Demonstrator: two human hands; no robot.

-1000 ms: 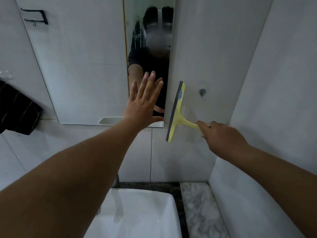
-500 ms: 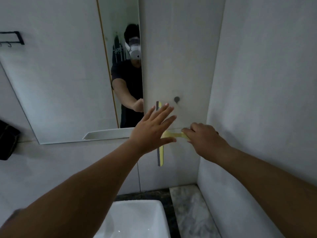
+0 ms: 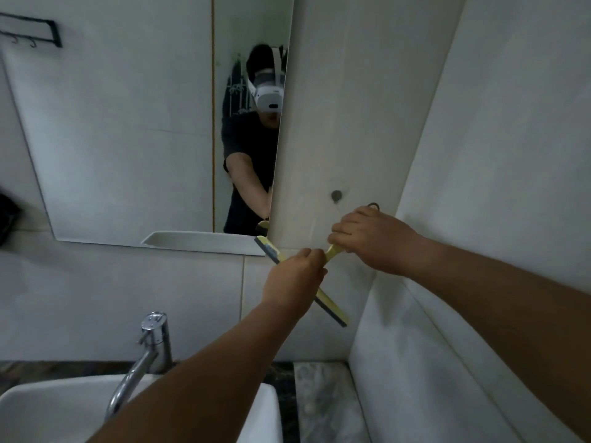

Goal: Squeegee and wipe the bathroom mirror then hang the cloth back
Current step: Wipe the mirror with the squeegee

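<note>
Right now both hands grip the yellow squeegee [image 3: 332,310]: the left hand [image 3: 292,276] is closed on its blade bar, the right hand [image 3: 371,239] on its handle. If the grip changes badly, it may slip and drop onto the sink [image 3: 271,407].

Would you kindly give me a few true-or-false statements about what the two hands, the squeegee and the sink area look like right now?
1. Both hands are on the squeegee. True: the left hand grips near the blade's middle, the right hand holds the handle.
2. The squeegee blade is pressed flat on the mirror. False: it is tilted in front of the wall tiles, by the mirror's lower right corner.
3. A cloth hangs on the black hook rack. False: the rack is bare.
4. A metal tap stands at the white sink. True.
</note>
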